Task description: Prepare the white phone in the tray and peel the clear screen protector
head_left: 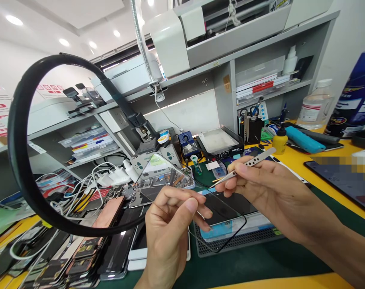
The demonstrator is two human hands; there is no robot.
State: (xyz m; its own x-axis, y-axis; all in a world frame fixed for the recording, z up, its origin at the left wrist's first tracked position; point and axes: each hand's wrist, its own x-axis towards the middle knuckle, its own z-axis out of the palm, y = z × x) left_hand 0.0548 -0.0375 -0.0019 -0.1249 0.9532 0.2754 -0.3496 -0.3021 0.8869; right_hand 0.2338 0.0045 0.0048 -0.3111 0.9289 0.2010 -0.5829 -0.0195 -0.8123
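My left hand (173,228) is closed in a pinch, thumb against forefinger, holding a thin dark phone-shaped frame (245,220). The frame is tilted in the air, and part of it is hidden behind my fingers. My right hand (266,188) grips silver tweezers (260,157) with holes along the arms. Their pointed tips are at the frame's far long side; I cannot tell whether they touch it. Beneath both hands a black phone screen (227,210) lies over pale blue-and-white material (218,229) on a dark perforated pad (204,245).
A thick black flexible hose (16,132) loops at left. Under it lie stacked phone parts (107,216) and white cables. Behind are a grey control box (155,162) and a heating plate (220,138). A yellow bottle (280,142) and a tablet (339,182) are at right.
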